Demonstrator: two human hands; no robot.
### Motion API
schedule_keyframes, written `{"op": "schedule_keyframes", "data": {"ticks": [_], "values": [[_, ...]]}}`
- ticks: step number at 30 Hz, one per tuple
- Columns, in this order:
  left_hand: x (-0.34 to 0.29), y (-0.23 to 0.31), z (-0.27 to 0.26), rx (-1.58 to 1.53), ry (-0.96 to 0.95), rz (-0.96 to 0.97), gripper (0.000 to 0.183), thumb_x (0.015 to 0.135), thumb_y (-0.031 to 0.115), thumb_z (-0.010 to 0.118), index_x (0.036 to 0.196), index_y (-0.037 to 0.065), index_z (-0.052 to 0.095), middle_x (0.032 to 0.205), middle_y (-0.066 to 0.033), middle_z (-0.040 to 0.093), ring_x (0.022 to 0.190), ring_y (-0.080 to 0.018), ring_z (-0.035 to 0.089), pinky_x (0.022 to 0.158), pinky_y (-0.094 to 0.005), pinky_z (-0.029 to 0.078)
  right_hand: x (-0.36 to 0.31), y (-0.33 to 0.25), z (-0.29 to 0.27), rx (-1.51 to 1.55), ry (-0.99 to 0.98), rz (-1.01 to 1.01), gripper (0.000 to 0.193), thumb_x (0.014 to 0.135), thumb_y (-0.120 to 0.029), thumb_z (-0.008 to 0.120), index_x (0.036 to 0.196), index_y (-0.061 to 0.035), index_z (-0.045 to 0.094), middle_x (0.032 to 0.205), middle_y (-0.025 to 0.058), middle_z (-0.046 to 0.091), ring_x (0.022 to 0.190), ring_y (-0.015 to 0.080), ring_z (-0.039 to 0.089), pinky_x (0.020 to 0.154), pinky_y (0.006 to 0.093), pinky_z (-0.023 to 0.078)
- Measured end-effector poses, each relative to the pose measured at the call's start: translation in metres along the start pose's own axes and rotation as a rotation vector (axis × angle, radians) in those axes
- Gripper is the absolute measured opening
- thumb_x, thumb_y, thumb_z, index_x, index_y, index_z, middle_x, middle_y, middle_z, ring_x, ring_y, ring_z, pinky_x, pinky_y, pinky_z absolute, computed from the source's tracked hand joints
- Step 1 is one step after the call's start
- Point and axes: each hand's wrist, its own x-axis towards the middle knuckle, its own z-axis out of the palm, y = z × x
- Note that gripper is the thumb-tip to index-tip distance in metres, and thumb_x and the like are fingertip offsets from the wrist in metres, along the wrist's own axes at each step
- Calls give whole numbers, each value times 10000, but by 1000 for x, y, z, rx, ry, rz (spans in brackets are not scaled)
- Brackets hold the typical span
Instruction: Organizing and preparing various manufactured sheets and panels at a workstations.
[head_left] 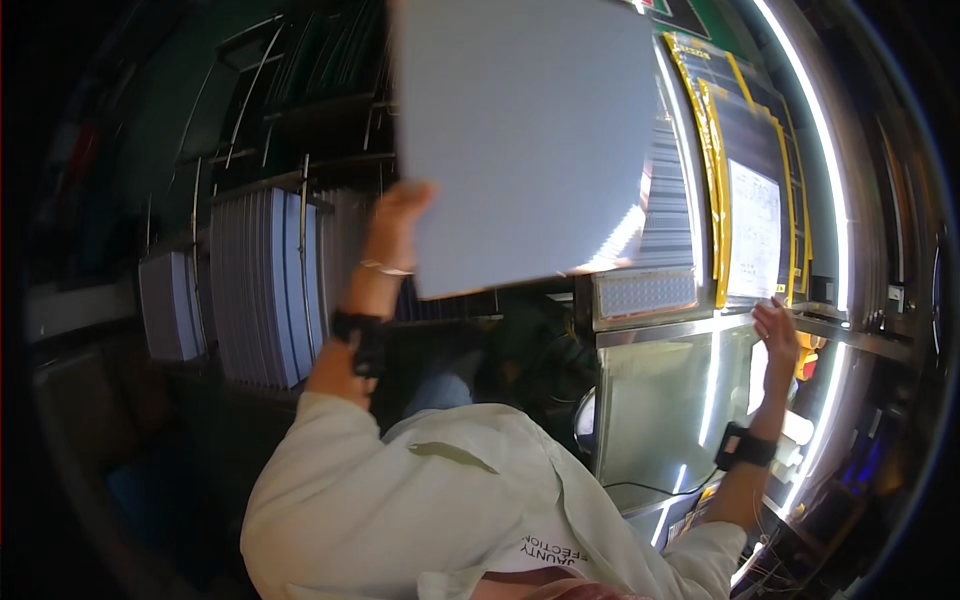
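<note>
A large flat white-grey panel (525,140) is held up in front of me. My left hand (402,208) is closed on its left edge near the lower corner. The panel's upper end runs out of view. My right hand (778,328) is apart from the panel, fingers loosely spread and holding nothing that I can see. It is just below a printed white sheet (754,225) lying on dark, yellow-edged folders (717,190). A stack of thin panels (668,220) partly shows behind the held panel's right edge.
On the left, metal racks (305,240) hold upright rows of pale panels (245,290). A glass-like worktop (650,400) with a black cable (640,487) lies at my right. Bright strip lights (838,200) line the right side. Small yellow and white items sit beyond my right wrist.
</note>
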Motion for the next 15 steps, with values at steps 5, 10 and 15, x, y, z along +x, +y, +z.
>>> {"op": "schedule_keyframes", "data": {"ticks": [5, 10, 15], "values": [[-46, 44, -80, 170, 104, 221, 249, 833, 230, 592, 956, 14, 584, 871, -73, 624, 758, -135, 612, 681, -261, 505, -24, 167, 16, -386, 134, -122, 415, 898, -214, 474, 1263, -29, 404, 1265, 190, 429, 1161, 284, 425, 967, 355, 333], [-57, -31, -105, 697, 474, 201, 289, 823, 261, 608, 733, -13, 598, 520, 16, 473, 452, -66, 389, 412, -247, 298, -45, 206, 74, -894, 197, -188, 470, 899, -294, 437, 1330, -140, 330, 1380, 177, 263, 1281, 337, 223, 1033, 446, 195], [-56, -172, -111, 855, 488, 206, 258, 813, 209, 587, 796, -48, 577, 613, -162, 582, 530, -210, 550, 528, -352, 429, -53, 221, 96, -996, 293, -195, 461, 925, -359, 323, 1344, -168, 313, 1408, 115, 240, 1304, 317, 178, 1053, 447, 132]]}}
